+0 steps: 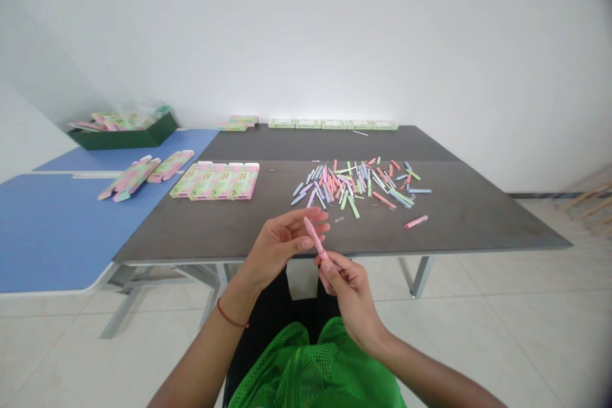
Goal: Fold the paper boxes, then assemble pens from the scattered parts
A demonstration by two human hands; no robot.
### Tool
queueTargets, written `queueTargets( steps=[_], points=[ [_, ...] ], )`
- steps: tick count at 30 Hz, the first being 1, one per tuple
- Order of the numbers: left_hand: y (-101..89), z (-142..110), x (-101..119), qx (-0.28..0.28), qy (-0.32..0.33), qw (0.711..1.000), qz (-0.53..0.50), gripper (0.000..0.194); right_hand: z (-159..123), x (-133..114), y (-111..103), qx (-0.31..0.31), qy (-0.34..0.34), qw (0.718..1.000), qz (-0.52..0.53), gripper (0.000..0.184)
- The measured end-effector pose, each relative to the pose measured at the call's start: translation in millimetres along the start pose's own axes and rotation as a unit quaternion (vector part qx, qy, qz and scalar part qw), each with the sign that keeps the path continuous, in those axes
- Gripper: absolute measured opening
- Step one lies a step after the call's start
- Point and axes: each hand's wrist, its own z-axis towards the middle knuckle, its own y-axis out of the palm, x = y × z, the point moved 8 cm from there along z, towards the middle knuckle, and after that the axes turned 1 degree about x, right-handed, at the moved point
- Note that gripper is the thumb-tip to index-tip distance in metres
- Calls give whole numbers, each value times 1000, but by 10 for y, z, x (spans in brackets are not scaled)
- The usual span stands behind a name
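My right hand [348, 287] is closed around the lower end of a pink pen [314, 235], which points up and to the left in front of the table's near edge. Beside the pen's upper part is my left hand [285, 239], its fingers stretched out and apart; whether its thumb touches the pen I cannot tell. Beyond the hands, a loose pile of pen parts [354, 182] in pink, green, blue, purple and white spreads over the dark table [287, 229]. A single pink pen part [416, 222] lies apart, right of the hands.
Several flat pink-and-green boxes [215, 181] lie in a row at left. Further left, unfolded cartons [131, 177] rest over a blue table [52, 229]. A dark green bin [127, 138] stands behind, filled with packaging. Several slim boxes [333, 124] line the back edge.
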Motion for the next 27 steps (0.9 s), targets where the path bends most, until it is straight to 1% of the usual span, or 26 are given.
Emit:
queueTargets(
  steps=[2,4,9,13,16,18,23,27],
  points=[
    [-13,-2,-5,6,-10,1000,8,31,2,2,11,-5,1,1000,7,25],
    [-64,14,19,27,-3,1000,0,22,-1,10,20,-8,5,1000,12,25],
    [-232,114,148,98,49,992,-56,25,-11,68,28,-8,25,999,27,27],
    [-249,187,204,101,52,992,-63,28,-10,86,41,-11,35,998,43,27],
    [-343,197,321,137,105,982,-75,29,-13,75,49,-11,39,998,49,27],
    [-412,200,374,161,129,975,-82,31,-16,69,52,-9,43,997,58,27],
    [-462,228,340,172,119,973,-93,33,-28,89,65,-5,55,994,92,27],
    [-429,167,298,172,103,978,-66,30,-44,104,58,12,65,992,105,29]
  ],
)
